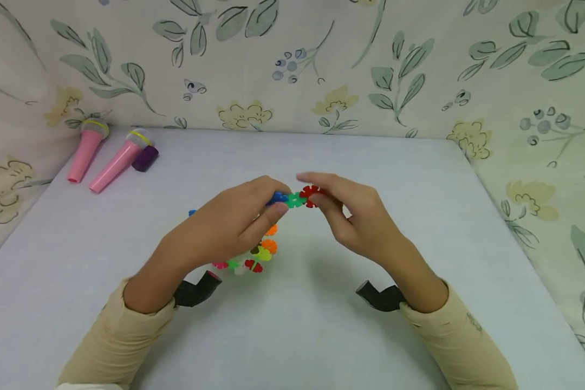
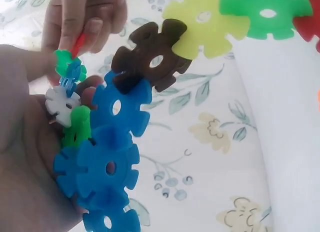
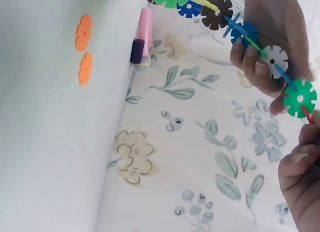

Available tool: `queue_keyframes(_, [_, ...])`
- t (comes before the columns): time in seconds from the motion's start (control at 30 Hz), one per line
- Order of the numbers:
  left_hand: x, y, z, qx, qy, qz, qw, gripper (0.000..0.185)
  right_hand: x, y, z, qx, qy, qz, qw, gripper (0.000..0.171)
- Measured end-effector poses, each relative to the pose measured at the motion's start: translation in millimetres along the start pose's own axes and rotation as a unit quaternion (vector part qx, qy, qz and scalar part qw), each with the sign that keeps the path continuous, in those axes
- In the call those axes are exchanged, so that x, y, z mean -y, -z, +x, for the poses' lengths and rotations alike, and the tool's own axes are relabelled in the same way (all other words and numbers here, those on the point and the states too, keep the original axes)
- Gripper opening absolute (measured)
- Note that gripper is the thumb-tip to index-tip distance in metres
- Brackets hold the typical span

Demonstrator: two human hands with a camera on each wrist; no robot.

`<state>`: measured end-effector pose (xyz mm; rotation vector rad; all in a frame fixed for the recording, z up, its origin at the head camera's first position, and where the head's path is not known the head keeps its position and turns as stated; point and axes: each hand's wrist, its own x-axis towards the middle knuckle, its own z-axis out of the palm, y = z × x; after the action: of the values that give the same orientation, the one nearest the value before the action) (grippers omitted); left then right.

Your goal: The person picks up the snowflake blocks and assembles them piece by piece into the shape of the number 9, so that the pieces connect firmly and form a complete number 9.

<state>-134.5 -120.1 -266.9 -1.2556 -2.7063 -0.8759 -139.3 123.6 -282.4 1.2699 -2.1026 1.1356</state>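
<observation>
In the head view, my left hand (image 1: 219, 219) holds a chain of interlocking plastic snowflake discs above the table. Its fingers curl round the blue and white discs (image 3: 280, 57), as the right wrist view shows. Past the fingertips a green disc (image 1: 295, 200) sticks out, with a red disc (image 1: 310, 195) at its edge. My right hand (image 1: 365, 219) pinches that red disc between thumb and fingers. The rest of the chain, with blue discs (image 2: 95, 167), a brown disc (image 2: 140, 67) and a yellow disc (image 2: 190, 32), hangs from the left hand, partly hidden beneath it in the head view.
Two orange discs (image 3: 84, 32) lie on the white table (image 1: 468, 244). At the back left are two pink toy microphones (image 1: 85, 151) and a dark purple cylinder (image 1: 145, 158). Floral cloth (image 1: 292, 108) rises behind and beside the table. Black curved pieces (image 1: 197, 290) jut from both wrists.
</observation>
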Motion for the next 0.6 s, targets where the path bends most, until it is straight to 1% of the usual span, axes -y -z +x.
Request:
queue_keyframes(0.1, [-0.3,6.6,-1.0,-0.010,0.022,-0.002,0.9997,0.044,-4.7,-1.3,-0.5,0.014,-0.054,0.067,0.996,0.055])
queue_keyframes(0.17, [1.2,9.6,-2.8,-0.024,0.026,0.005,0.9994,0.046,-9.9,-6.8,-1.7,0.020,-0.093,0.110,0.989,0.056])
queue_keyframes(0.23, [2.8,10.5,-3.8,-0.043,0.023,0.023,0.9985,0.043,-16.0,-14.3,-4.6,0.033,-0.124,0.137,0.982,0.046])
queue_keyframes(0.3, [4.7,10.0,-4.0,-0.063,0.014,0.048,0.9968,0.040,-20.4,-21.7,-7.4,0.057,-0.139,0.149,0.977,0.040])
queue_keyframes(0.37, [6.8,9.0,-3.8,-0.080,0.004,0.069,0.9944,0.036,-23.4,-28.0,-9.5,0.094,-0.139,0.160,0.973,0.030])
queue_keyframes(0.43, [9.3,8.9,-3.4,-0.096,-0.014,0.080,0.9921,0.032,-24.2,-32.1,-9.9,0.135,-0.134,0.173,0.967,0.020])
queue_keyframes(0.5, [11.5,9.6,-3.6,-0.105,-0.026,0.082,0.9907,0.028,-24.5,-36.4,-9.4,0.180,-0.136,0.149,0.963,0.021])
queue_keyframes(0.53, [12.2,10.0,-3.7,-0.108,-0.030,0.082,0.9904,0.027,-25.3,-39.4,-9.5,0.208,-0.141,0.125,0.960,0.024])
queue_keyframes(0.57, [13.0,10.5,-3.9,-0.109,-0.033,0.081,0.9902,0.027,-25.4,-42.9,-9.7,0.240,-0.147,0.092,0.955,0.028])
queue_keyframes(0.6, [13.3,10.8,-4.2,-0.109,-0.033,0.079,0.9904,0.026,-25.5,-47.0,-10.2,0.277,-0.151,0.052,0.948,0.030])
